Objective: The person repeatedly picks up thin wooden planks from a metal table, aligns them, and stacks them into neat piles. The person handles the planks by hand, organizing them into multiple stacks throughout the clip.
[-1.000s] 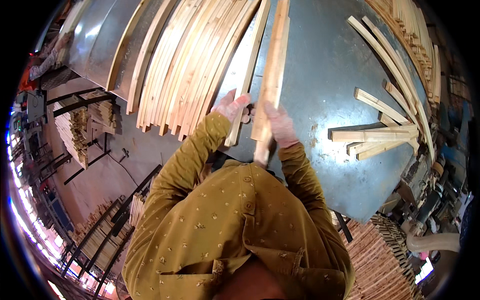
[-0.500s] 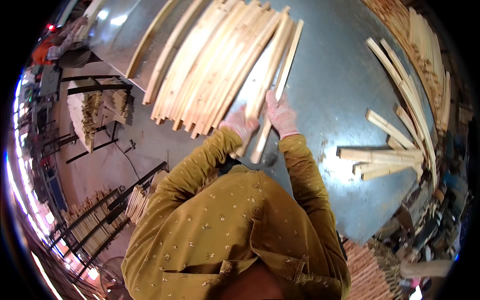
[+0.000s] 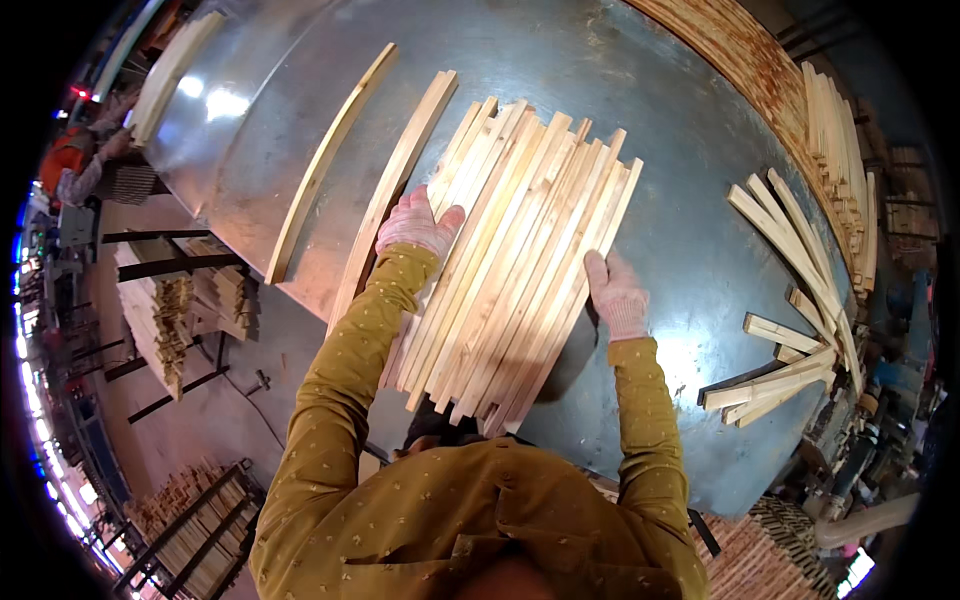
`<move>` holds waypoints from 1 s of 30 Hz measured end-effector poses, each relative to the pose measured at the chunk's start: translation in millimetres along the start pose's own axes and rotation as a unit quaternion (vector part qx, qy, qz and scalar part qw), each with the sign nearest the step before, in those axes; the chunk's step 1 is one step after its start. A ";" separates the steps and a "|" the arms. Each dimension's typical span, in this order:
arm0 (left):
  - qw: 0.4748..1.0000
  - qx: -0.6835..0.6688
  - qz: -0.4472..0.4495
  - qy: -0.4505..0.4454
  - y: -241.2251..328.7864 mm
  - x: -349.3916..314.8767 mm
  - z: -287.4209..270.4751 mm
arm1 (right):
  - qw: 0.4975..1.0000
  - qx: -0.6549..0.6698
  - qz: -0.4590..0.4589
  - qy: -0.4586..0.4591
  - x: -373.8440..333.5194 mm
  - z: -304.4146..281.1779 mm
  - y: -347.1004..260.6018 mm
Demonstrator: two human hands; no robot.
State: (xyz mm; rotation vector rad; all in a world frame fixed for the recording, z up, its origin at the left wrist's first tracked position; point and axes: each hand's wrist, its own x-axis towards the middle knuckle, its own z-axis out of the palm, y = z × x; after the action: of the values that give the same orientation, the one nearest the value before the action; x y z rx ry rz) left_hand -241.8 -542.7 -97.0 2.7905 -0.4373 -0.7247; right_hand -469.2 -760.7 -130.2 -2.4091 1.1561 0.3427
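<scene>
The left hand (image 3: 418, 225), spread open, and right hand (image 3: 617, 295), its closure unclear, flank the slats (image 3: 520, 240) over the tabletop (image 3: 690, 200); stiff, probably heavy together, they're best squeezed by both outer edges.

We see a mustard-brown long-sleeved shirt (image 3: 570, 515) scattered with small pale sprig motifs, with a small button (image 3: 507, 481) on its shaded front. The matching sleeves (image 3: 345, 390) crease along their length. On the left hand (image 3: 418, 226) and right hand (image 3: 617, 292) we make out pinkish-white, knit-looking gloves (image 3: 628, 316).
</scene>
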 end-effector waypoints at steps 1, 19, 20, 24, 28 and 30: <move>0.999 -0.026 0.000 -0.035 1.5 6.8 -3.3 | 0.999 -0.011 0.033 0.006 12.8 -0.7 -0.3; 0.887 -0.393 0.001 -0.241 -17.2 79.1 46.4 | 0.743 0.668 0.046 -0.018 -20.9 -14.4 -7.2; 0.887 -0.392 0.007 -0.244 -3.2 70.7 26.0 | 0.734 0.677 0.055 -0.010 -30.2 -18.3 -7.2; 0.891 -0.385 0.177 -0.164 69.0 35.6 -96.7 | 0.757 0.635 -0.120 0.099 -15.6 -101.2 -15.9; 0.508 -0.721 0.338 -0.329 124.8 69.0 -203.0 | 0.770 0.560 -0.286 0.109 31.6 -220.9 28.7; 0.516 -0.763 0.334 -0.204 138.5 69.5 -218.2 | 0.772 0.535 -0.324 0.112 35.9 -253.0 14.1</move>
State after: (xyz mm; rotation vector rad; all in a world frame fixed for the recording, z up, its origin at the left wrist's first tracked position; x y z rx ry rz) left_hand -105.7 -664.4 98.6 0.6445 -0.4842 -0.8413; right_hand -450.3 -916.8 71.7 -1.6126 0.3010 -0.6806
